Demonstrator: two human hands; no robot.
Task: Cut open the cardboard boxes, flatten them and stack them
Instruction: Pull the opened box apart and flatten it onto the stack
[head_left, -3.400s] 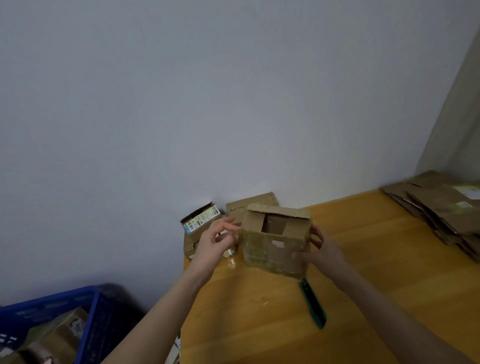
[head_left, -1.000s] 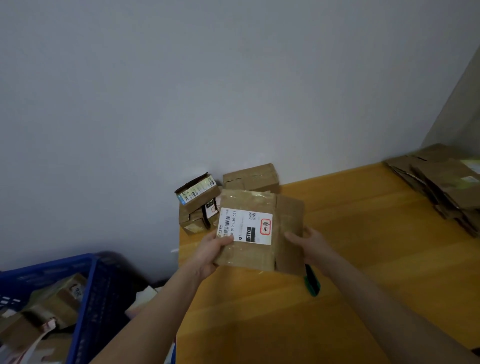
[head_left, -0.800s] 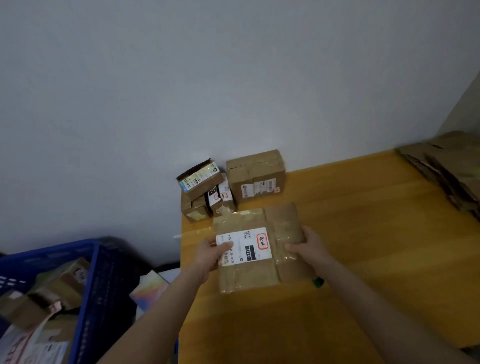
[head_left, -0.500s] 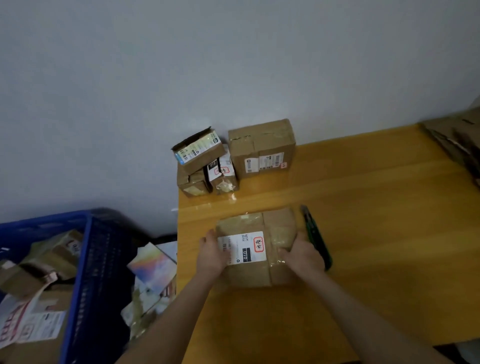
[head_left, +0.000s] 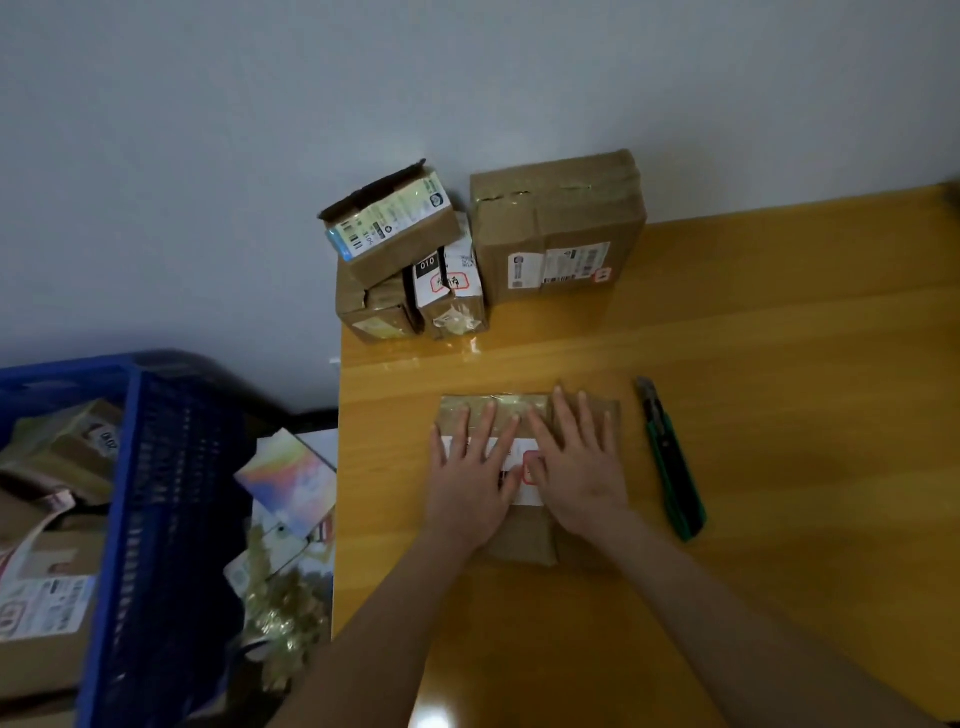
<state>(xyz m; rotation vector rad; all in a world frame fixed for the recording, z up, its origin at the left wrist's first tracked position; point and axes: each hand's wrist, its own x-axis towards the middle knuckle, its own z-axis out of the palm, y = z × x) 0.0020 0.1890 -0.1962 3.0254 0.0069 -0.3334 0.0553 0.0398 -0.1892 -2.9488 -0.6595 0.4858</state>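
Both palms lie flat, fingers straight: your left hand (head_left: 470, 486) and right hand (head_left: 579, 467) press the flattened box (head_left: 519, 540) onto the table (head_left: 779, 364), likely to set its creases. Your knife (head_left: 671, 460) rests just right, within reach for the uncut boxes (head_left: 556, 228).

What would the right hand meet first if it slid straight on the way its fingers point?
Probably the big taped box by the wall; only bare table lies between it and the right hand.

One view: head-worn, wide-angle, facing forward and steeply down, close over worktop (head_left: 779, 364); wall (head_left: 467, 78) far, crate (head_left: 156, 467) at left edge.
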